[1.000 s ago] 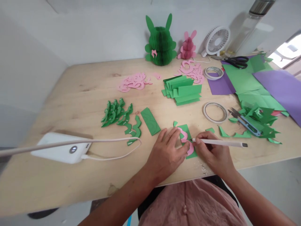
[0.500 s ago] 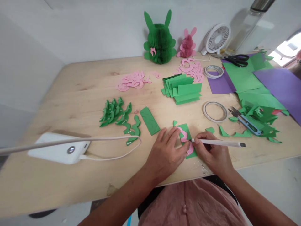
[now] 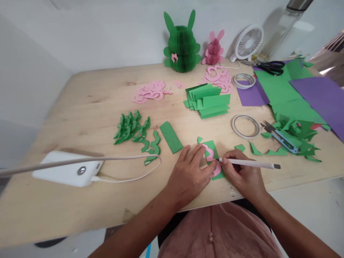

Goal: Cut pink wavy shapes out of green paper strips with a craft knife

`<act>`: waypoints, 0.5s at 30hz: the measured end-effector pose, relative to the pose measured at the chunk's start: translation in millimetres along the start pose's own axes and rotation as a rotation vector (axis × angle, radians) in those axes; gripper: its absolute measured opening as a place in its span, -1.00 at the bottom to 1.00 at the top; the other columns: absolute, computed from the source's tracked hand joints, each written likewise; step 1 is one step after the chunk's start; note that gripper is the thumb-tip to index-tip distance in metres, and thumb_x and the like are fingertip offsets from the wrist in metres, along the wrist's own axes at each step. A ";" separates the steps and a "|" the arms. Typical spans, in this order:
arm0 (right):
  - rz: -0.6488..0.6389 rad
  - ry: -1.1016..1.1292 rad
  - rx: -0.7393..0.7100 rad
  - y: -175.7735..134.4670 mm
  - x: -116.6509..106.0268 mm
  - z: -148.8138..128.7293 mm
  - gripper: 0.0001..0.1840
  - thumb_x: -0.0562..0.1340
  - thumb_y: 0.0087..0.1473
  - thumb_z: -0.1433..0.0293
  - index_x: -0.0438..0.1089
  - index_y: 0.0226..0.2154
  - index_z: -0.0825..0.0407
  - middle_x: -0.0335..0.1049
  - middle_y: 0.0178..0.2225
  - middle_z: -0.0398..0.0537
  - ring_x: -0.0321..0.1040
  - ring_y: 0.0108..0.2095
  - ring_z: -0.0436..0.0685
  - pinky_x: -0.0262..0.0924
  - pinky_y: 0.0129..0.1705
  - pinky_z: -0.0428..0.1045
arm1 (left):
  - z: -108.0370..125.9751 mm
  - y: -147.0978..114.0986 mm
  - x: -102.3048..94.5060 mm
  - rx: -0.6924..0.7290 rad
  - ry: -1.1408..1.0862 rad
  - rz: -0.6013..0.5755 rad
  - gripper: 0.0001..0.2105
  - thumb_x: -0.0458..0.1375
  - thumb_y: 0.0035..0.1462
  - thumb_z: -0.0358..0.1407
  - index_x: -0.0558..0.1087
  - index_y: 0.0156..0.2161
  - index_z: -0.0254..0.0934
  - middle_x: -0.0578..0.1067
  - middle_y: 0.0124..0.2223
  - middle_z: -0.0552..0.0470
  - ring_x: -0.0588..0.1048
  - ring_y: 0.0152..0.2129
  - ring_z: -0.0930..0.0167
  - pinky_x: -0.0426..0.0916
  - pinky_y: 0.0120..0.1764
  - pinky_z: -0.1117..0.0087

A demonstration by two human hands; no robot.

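Observation:
My left hand (image 3: pixel 189 173) lies with its fingers stretched out, pressing a pink paper template (image 3: pixel 209 153) with rounded lobes onto a small green paper rectangle (image 3: pixel 211 145). Its thumb rests across the template's middle and hides part of it. My right hand (image 3: pixel 243 175) is closed around a white pen (image 3: pixel 249 163) with a dark end cap. The pen's tip touches the right side of the template, near its narrow waist. Another green rectangle (image 3: pixel 171 137), with faint curved outlines drawn on it, lies left of my left hand.
Green scalloped cutouts (image 3: pixel 127 128), a folded green stack (image 3: pixel 208 100) and pink cutouts (image 3: pixel 152 92) lie farther back. At right are tape rolls (image 3: pixel 245 126), snips (image 3: pixel 281 136), green scraps (image 3: pixel 298 132) and scissors (image 3: pixel 271 67). A power bank (image 3: pixel 67 168) with a cable lies left. Paper rabbits (image 3: pixel 184 48) stand behind.
Both hands, the pen and the papers look practically unmoved. At the upper right edge, a person's clothing now shows where a bright area was.

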State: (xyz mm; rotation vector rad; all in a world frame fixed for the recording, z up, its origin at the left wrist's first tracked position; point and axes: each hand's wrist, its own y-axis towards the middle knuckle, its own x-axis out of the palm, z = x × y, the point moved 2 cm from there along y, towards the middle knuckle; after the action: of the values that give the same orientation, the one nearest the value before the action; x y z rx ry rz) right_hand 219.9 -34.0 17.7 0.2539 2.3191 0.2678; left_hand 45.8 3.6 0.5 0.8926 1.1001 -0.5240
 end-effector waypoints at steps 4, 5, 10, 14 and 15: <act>0.001 -0.004 -0.016 -0.8 0.0 0.8 -0.87 0.15 0.17 0.37 0.33 -0.41 -0.01 0.26 -0.59 -0.25 0.10 -0.67 -0.07 0.00 -0.63 -0.12 | -0.2 0.0 0.1 0.003 -0.010 0.009 -0.77 0.10 0.26 -0.28 0.45 0.00 -0.19 0.38 0.11 -0.27 0.35 0.13 0.10 0.25 0.11 -0.05; 0.001 -0.006 -0.018 -0.8 0.0 0.9 -0.87 0.15 0.17 0.38 0.33 -0.41 -0.01 0.26 -0.59 -0.25 0.10 -0.67 -0.08 0.00 -0.63 -0.12 | -0.2 -0.1 0.0 0.005 -0.012 0.014 -0.77 0.10 0.26 -0.28 0.45 0.00 -0.19 0.38 0.11 -0.28 0.35 0.13 0.10 0.25 0.11 -0.05; 0.016 -0.033 -0.044 0.0 -0.9 0.1 -0.88 0.16 0.16 0.40 0.32 -0.42 0.00 0.26 -0.60 -0.27 0.10 -0.68 -0.09 -0.01 -0.65 -0.14 | 0.2 0.0 -0.4 0.008 -0.003 0.033 -0.77 0.10 0.25 -0.28 0.46 -0.01 -0.20 0.39 0.10 -0.27 0.36 0.11 0.10 0.25 0.10 -0.05; 0.028 -0.043 -0.063 0.1 -1.4 -0.7 -0.88 0.17 0.17 0.41 0.32 -0.42 0.01 0.29 -0.58 -0.26 0.15 -0.66 -0.10 0.03 -0.62 -0.16 | 0.1 0.5 -0.6 0.004 -0.011 0.036 -0.77 0.10 0.25 -0.28 0.46 -0.01 -0.19 0.39 0.09 -0.27 0.36 0.11 0.11 0.25 0.10 -0.04; 0.027 -0.042 -0.064 0.0 -1.3 -0.8 -0.87 0.17 0.17 0.41 0.32 -0.42 0.01 0.29 -0.58 -0.26 0.15 -0.66 -0.10 0.04 -0.62 -0.16 | 0.1 0.7 -0.7 0.006 -0.014 0.038 -0.77 0.10 0.25 -0.29 0.46 -0.01 -0.19 0.39 0.09 -0.27 0.36 0.11 0.11 0.25 0.10 -0.04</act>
State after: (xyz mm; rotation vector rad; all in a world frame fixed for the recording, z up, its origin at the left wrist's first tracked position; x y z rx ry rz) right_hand 220.3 -34.4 19.1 0.2565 2.2624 0.3469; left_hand 46.1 3.8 1.4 0.9118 1.0677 -0.5016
